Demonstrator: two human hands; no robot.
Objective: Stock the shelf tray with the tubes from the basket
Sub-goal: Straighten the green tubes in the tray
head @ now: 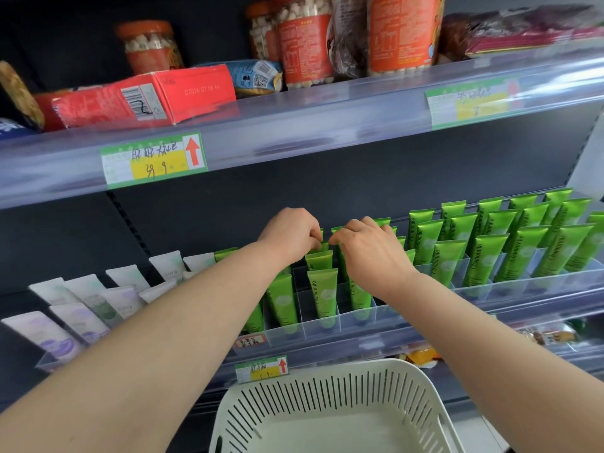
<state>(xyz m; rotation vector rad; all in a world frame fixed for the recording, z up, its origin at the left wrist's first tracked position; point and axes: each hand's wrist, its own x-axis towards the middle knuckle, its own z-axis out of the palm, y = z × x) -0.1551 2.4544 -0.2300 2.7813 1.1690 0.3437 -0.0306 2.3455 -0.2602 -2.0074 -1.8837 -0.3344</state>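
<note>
Several green tubes (322, 297) stand cap-down in a clear divided shelf tray (392, 317) on the middle shelf. Both hands reach over the tray's middle rows. My left hand (291, 232) pinches the top edge of a green tube (324, 246) in a back row. My right hand (369, 253) has its fingers curled on the tops of green tubes just right of it, thumb nearly meeting the left fingers. A cream slotted basket (330, 410) sits below, and no tubes show inside it.
White and lilac tubes (76, 313) fill a tray at left. More green tubes (510, 243) fill the right of the tray. The upper shelf (294, 125) holds red boxes, jars and price tags. Snack packets (542, 335) lie on the shelf below.
</note>
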